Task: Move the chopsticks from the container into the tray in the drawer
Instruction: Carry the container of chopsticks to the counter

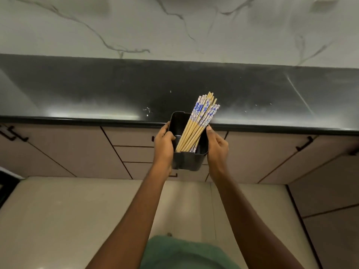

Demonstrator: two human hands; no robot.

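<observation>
A black rectangular container (187, 161) is held in the air just in front of the counter's edge. Several wooden chopsticks (196, 127) with blue-and-white patterned tops stand slanted in it, their tops leaning up and to the right over the rim. My left hand (163, 144) grips the container's left wall, thumb over the rim. My right hand (217, 146) grips its right wall. The drawers (134, 153) below the counter are closed, so no tray is visible.
A dark glossy countertop (97, 94) runs across the view, with a white marble wall (174, 26) behind it. Beige cabinet doors with black handles (305, 145) flank the drawers. A pale tiled floor (77, 220) lies below.
</observation>
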